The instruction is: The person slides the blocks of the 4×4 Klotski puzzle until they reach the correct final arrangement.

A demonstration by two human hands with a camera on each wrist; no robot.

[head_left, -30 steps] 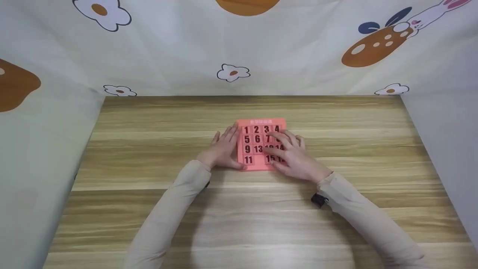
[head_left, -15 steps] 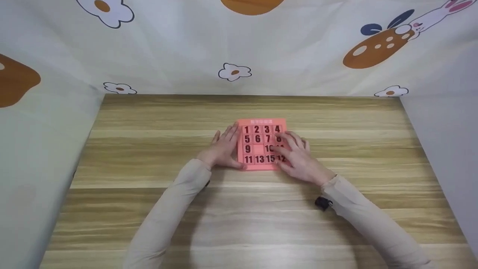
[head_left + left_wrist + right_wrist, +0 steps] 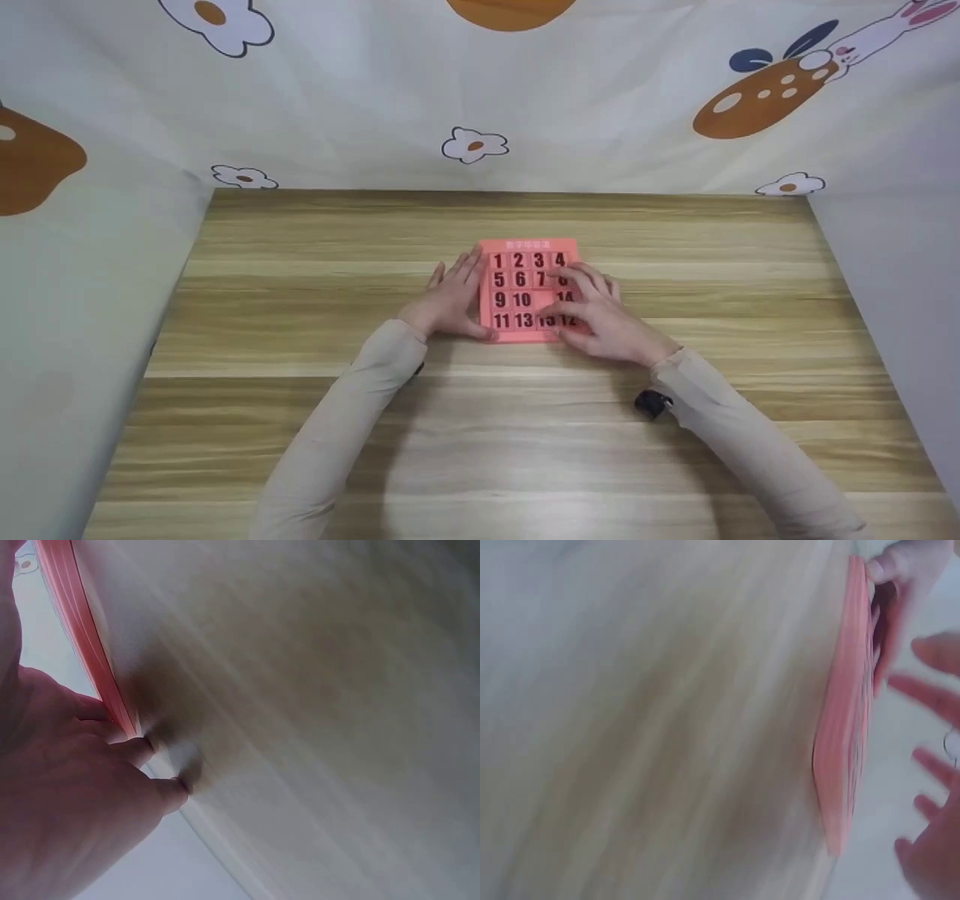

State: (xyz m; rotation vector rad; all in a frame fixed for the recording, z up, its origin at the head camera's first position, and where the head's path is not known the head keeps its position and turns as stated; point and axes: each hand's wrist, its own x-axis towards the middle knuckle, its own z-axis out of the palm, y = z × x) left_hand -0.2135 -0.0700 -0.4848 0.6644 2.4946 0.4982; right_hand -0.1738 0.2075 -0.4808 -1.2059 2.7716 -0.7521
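Observation:
A pink number slide puzzle (image 3: 491, 244) lies flat on the wood-grain table in the head view. My left hand (image 3: 448, 306) rests along its left edge, fingers extended, thumb at the lower left corner. Its side edge (image 3: 90, 652) meets that hand's fingers in the left wrist view. Over the puzzle's right part, my right hand (image 3: 604, 319) spreads its fingers, one fingertip near the vacant slot in the third row. Tile 10 (image 3: 522, 300) sits left of that slot. Some right-hand tiles are partly covered. The right wrist view shows this hand (image 3: 937, 840) above the puzzle's face.
The wood-grain table (image 3: 337, 225) stretches around the puzzle on all sides. A pale patterned cloth (image 3: 360, 97) hangs at the back and sides. A small black device (image 3: 651, 405) is on the right wrist.
Tile 13 has slid down into the bottom row, then tile 10 left, so the vacant slot is now in the third column. The right hand shifted slightly; the left stayed at the edge.

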